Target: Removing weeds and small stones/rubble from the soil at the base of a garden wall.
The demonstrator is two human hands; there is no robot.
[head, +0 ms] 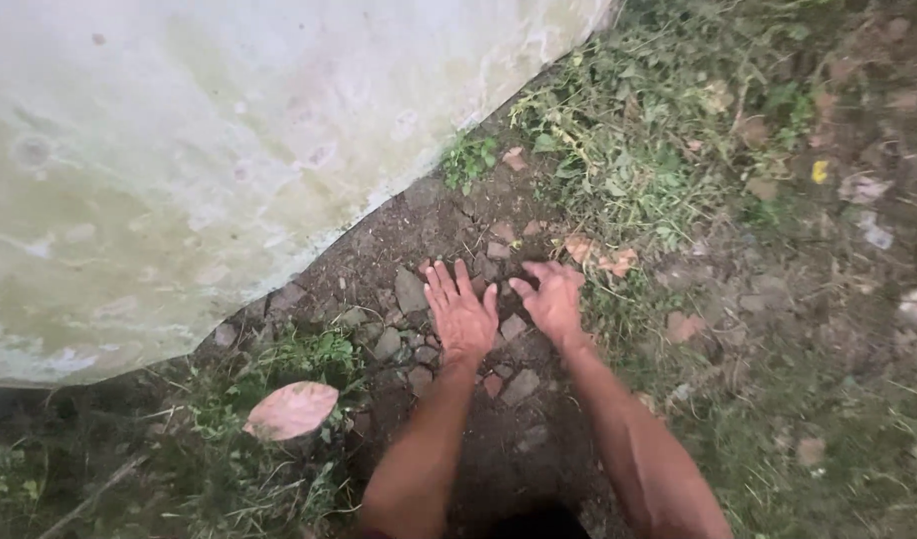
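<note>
Both forearms enter from 6 o'clock and reach up to centre frame; bare skin, no sleeves.

Nearest ground: a patch of dark soil (518, 449) between the forearms; a large pinkish dry leaf (291, 410) at 8 o'clock, lying flat among low weeds (309, 354); thin grass at 4 o'clock.

Left hand (460, 311): palm down, fingers spread and straight, pointing to 12 o'clock; laid flat on a cluster of stones (411, 351) set in the soil; holds nothing; whether it presses or only rests, cannot tell.

Right hand (552, 295): just beside the left, apart by a narrow gap; palm down, fingers curled loosely toward 10 o'clock, thumb out toward the left hand; fingertips down on the soil and stones; nothing seen pinched, though the underside of the fingers is hidden.

Stones: grey and reddish, small to middling, half bedded; thickest at 9 o'clock of the left hand and under both palms; one flat grey stone (410, 290) touching the left hand's little-finger side; a paler stone (520, 386) near the left wrist at 5 o'clock; reddish bits (499, 244) just beyond the fingertips at 12 o'clock.

Farther: brown dead leaves (600, 255) at 1 o'clock of the right hand; thick grass (638, 150) up to 1 o'clock of frame; scattered pale litter (876, 236) at 3 o'clock.

Farthest: a stained whitish wall (209, 150) fills 9 to 12 o'clock; its base edge runs slantwise, meeting the soil close beyond the stones.
</note>
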